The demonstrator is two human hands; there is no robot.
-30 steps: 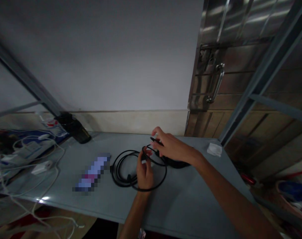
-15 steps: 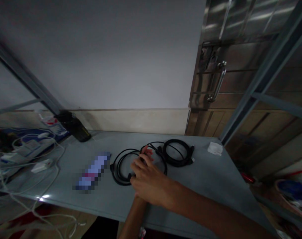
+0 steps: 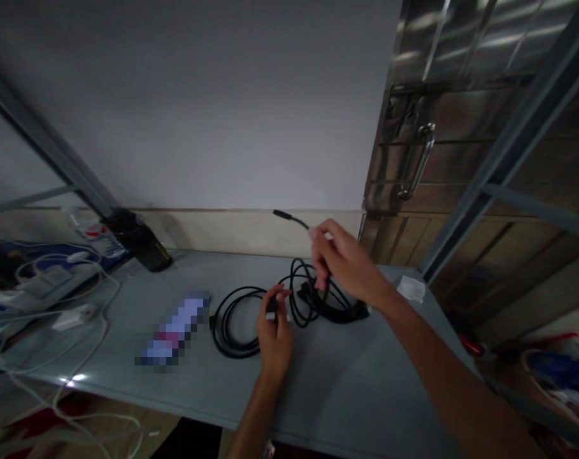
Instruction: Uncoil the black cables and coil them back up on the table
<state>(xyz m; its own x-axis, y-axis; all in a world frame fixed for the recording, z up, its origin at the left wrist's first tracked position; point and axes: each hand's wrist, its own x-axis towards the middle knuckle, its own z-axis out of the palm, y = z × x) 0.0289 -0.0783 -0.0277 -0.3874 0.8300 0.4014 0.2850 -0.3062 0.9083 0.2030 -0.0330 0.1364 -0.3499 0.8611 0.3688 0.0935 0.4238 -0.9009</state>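
Note:
My right hand (image 3: 334,255) is raised over the table, fingers closed on a black cable (image 3: 300,222). The cable's slim plug end (image 3: 282,215) sticks out up and left, in front of the wall. My left hand (image 3: 274,319) is low over the table, its thumb and fingers pinching a black cable connector (image 3: 271,307). Beside it on the left lies a coiled black cable (image 3: 227,341). Loose black loops (image 3: 296,306) hang between my hands. Under my right hand a thicker black coil (image 3: 339,315) rests on the table, partly covered by the loops.
A phone (image 3: 177,328), pixelated, lies on the grey table (image 3: 356,389). At the back left are a black bottle (image 3: 143,242), a clear plastic bottle (image 3: 95,233) and white cables with a power strip (image 3: 45,287). White tissue (image 3: 411,289) lies near a metal post (image 3: 456,220).
My hands were together over the cables and are now apart. The right one has moved up and right, lifting a cable end; the left now shows with a connector in its fingers.

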